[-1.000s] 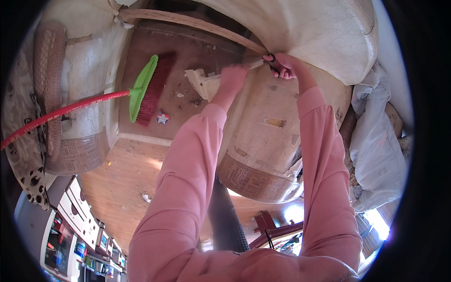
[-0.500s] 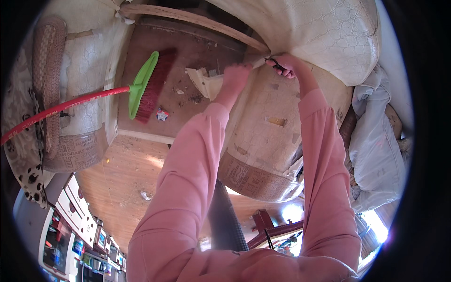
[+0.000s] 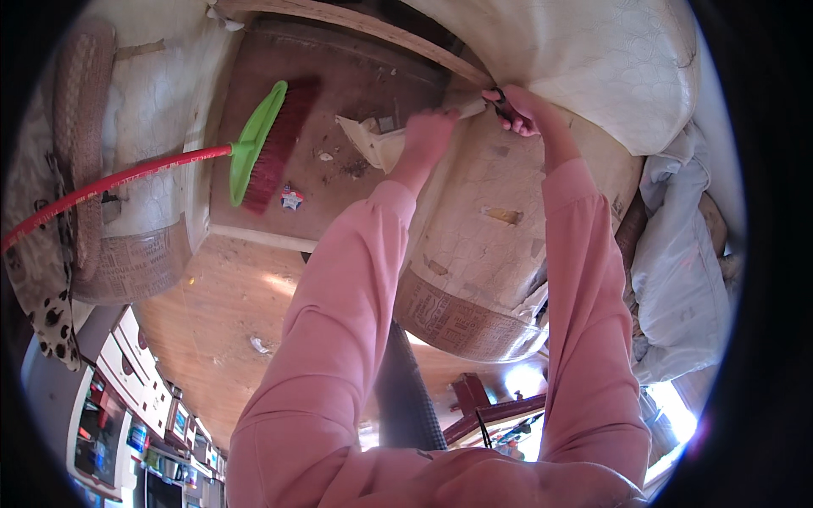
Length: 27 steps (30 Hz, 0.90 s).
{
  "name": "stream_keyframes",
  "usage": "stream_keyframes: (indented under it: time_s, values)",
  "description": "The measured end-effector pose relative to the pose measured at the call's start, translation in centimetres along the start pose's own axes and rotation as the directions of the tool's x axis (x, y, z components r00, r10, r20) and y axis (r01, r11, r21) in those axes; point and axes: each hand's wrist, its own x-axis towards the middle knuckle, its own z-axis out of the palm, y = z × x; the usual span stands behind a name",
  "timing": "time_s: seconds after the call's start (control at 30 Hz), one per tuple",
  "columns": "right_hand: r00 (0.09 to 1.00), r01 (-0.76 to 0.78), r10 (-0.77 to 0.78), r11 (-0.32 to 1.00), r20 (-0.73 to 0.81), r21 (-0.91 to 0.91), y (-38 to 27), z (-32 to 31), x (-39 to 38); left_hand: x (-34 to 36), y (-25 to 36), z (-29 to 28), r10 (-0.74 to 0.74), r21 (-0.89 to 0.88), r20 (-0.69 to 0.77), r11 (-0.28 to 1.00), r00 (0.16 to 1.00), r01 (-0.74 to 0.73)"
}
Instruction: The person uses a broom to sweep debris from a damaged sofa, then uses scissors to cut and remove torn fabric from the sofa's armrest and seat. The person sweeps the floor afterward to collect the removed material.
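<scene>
My right hand (image 3: 517, 114) is closed on a small black tool (image 3: 501, 105), apparently scissors, where the cream upholstery (image 3: 584, 59) meets the lower end of a bare wooden rail (image 3: 364, 25). To its left, my left hand (image 3: 430, 127) has its fingers curled round a pale strip of torn cover (image 3: 373, 144), which stretches toward the tool; the fingertips are partly hidden. Below both hands curves a worn, scuffed sofa section (image 3: 474, 237) with small torn patches. The tool's tip is too small to make out.
A green broom head (image 3: 252, 144) with red bristles lies on the dusty board (image 3: 322, 76), its red handle (image 3: 118, 182) reaching left over another worn upholstered section (image 3: 148, 254). Grey cloth (image 3: 677, 279) hangs at right. Wooden floor (image 3: 203, 339) and white cabinets (image 3: 127, 356) show lower left.
My right hand and the black tool have shifted slightly up and to the right. My left hand stays closed near the strip, a little higher. The whole view has drifted slightly upward.
</scene>
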Motion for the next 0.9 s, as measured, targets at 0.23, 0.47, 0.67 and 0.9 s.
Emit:
stream_keyframes:
  time_s: [0.23, 0.47, 0.67, 0.9]
  values:
    - [0.998, 0.041, -0.042, 0.999, -0.045, -0.025, -0.1, 0.4, 0.3, 0.1, 0.1, 0.2, 0.001, -0.009, 0.006, 1.0, 1.0, -0.001]
    - [0.997, -0.016, 0.012, 0.998, -0.079, -0.056, -1.3, 1.6, 0.9, -0.1, 0.4, -0.1, -0.032, 0.002, 0.076, 0.999, 0.997, 0.032]
    - [0.994, -0.081, 0.071, 0.989, -0.082, -0.128, -1.6, 1.5, 1.5, 0.1, 0.2, -0.2, -0.037, -0.001, 0.078, 0.999, 0.996, 0.037]
    - [0.997, -0.019, 0.016, 0.999, -0.077, -0.035, -1.1, 1.6, 1.4, 0.1, 0.1, 0.0, -0.038, -0.018, 0.047, 0.999, 0.998, 0.039]
